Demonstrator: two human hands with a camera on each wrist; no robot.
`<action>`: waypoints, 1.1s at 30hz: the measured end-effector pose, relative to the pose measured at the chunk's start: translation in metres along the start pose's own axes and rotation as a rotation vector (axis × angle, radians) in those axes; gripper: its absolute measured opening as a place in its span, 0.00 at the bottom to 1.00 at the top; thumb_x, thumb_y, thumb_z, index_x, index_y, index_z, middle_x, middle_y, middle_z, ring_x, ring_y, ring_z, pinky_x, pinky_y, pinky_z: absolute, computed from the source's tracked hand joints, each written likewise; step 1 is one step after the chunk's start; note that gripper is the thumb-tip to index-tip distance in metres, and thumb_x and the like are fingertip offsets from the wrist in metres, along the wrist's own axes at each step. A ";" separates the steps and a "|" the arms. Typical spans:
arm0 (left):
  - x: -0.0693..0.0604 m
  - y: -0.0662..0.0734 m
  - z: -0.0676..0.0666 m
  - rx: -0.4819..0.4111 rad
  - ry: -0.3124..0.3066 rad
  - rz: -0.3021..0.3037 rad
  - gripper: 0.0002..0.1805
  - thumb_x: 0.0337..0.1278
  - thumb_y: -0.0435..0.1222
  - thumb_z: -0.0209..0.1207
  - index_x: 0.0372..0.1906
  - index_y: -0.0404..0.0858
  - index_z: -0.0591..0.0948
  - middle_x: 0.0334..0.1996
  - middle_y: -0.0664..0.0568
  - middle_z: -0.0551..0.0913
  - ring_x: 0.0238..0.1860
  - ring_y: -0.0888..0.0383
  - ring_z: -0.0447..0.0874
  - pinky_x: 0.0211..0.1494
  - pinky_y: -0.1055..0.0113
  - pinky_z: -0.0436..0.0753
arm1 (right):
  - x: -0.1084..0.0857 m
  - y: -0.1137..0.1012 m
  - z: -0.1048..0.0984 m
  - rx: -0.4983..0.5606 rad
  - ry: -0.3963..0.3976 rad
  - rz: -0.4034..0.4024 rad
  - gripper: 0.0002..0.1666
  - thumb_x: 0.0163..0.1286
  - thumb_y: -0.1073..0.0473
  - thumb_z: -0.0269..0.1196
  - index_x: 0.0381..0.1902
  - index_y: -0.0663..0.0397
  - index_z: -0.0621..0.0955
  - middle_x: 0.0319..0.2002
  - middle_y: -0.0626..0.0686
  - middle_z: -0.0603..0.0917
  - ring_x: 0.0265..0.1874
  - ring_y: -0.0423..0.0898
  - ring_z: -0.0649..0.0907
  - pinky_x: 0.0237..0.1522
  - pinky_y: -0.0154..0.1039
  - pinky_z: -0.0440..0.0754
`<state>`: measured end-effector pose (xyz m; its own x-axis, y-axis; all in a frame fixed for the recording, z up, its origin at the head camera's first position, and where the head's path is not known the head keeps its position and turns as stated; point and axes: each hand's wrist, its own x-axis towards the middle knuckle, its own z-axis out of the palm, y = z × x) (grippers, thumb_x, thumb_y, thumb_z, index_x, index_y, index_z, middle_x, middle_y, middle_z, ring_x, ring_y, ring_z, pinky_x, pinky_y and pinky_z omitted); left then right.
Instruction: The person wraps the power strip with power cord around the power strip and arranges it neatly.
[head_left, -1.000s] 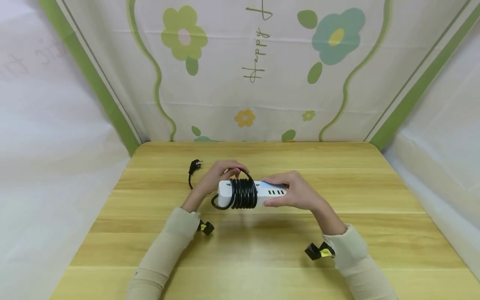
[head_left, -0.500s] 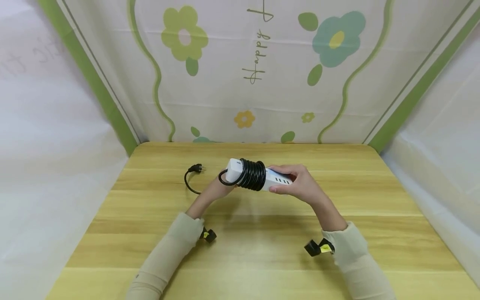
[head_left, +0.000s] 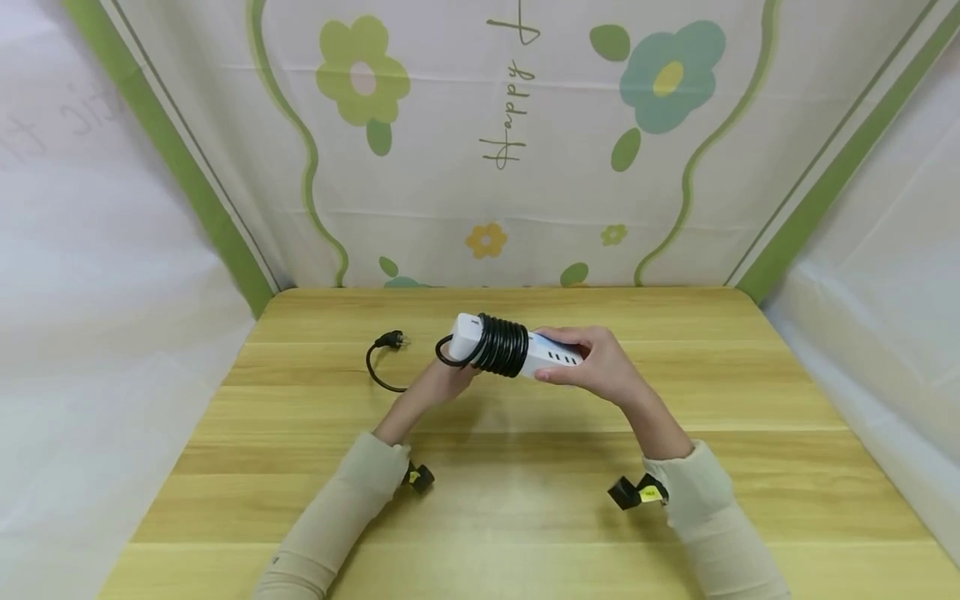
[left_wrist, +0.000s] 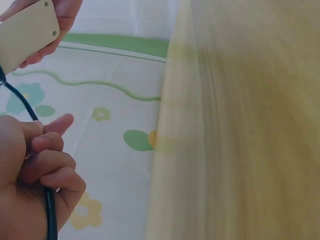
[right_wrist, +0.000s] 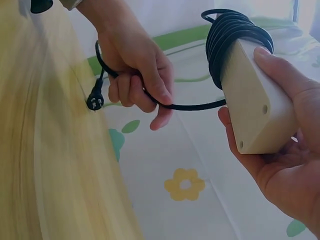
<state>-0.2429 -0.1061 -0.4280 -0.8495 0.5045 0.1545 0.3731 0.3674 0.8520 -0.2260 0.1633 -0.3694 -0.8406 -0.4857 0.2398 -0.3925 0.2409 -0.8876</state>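
A white power strip [head_left: 542,357] is held up above the table, tilted, with its black cord [head_left: 504,346] wound round it in several turns. My right hand [head_left: 606,367] grips the strip's right end, thumb on one side and fingers on the other. In the right wrist view my left hand [right_wrist: 137,75] has its fingers curled round the loose stretch of cord below the coil. The head view hides most of those left fingers behind the strip. From my left hand the cord's free end runs to a black plug [head_left: 390,339], which hangs to the left.
A wooden table [head_left: 525,517] lies under both hands. Behind it hangs a white cloth [head_left: 442,167] printed with flowers, and white sheets [head_left: 112,333] close off the sides. A small black camera [head_left: 636,492] sits at each wrist.
The strip has risen away from me and tilted, its left end higher. My left hand has passed from above the strip to behind and below it, and the plug has shifted slightly.
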 end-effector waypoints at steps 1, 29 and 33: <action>0.001 -0.001 -0.001 -0.033 -0.005 0.051 0.08 0.77 0.27 0.43 0.50 0.30 0.71 0.39 0.44 0.74 0.34 0.62 0.69 0.40 0.68 0.71 | 0.000 -0.001 -0.002 -0.011 0.018 0.011 0.32 0.54 0.62 0.77 0.59 0.57 0.83 0.50 0.62 0.86 0.34 0.50 0.81 0.31 0.37 0.82; -0.027 0.047 -0.009 0.582 -0.082 0.002 0.15 0.77 0.39 0.50 0.34 0.40 0.81 0.22 0.55 0.78 0.18 0.67 0.65 0.26 0.73 0.70 | 0.011 0.041 -0.027 -0.320 0.492 0.206 0.41 0.57 0.42 0.75 0.63 0.57 0.79 0.55 0.65 0.84 0.36 0.55 0.82 0.28 0.33 0.79; -0.032 0.056 -0.016 0.572 -0.025 0.079 0.14 0.75 0.38 0.53 0.29 0.41 0.79 0.15 0.60 0.68 0.15 0.68 0.60 0.23 0.74 0.64 | 0.011 0.050 -0.026 -0.358 0.493 0.195 0.42 0.57 0.42 0.75 0.63 0.59 0.79 0.53 0.66 0.85 0.34 0.55 0.83 0.27 0.34 0.79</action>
<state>-0.2011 -0.1140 -0.3768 -0.8046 0.5630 0.1885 0.5829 0.6884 0.4317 -0.2641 0.1919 -0.4011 -0.9486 0.0182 0.3160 -0.2442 0.5932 -0.7671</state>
